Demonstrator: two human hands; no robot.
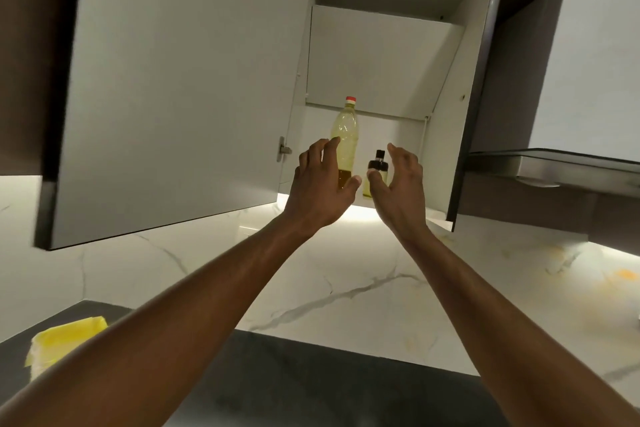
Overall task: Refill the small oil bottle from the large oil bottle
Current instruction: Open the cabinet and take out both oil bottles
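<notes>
The large oil bottle (344, 135), clear plastic with yellow oil and a red cap, stands on the lower shelf of an open wall cabinet (384, 52). Just to its right stands the small oil bottle (378, 166), with a black top. My left hand (320, 189) is raised in front of the large bottle, fingers spread, thumb by its lower part; I cannot tell whether it touches. My right hand (398, 184) is open around the small bottle, thumb in front of it, fingers to its right, without a closed grip. The bases of both bottles are hidden behind my hands.
The cabinet door (180, 87) hangs open to the left. A range hood (561, 163) juts out on the right. Below lie a white marble backsplash (346, 274), a dark countertop (311, 381) and a yellow cloth (65, 340) at the left.
</notes>
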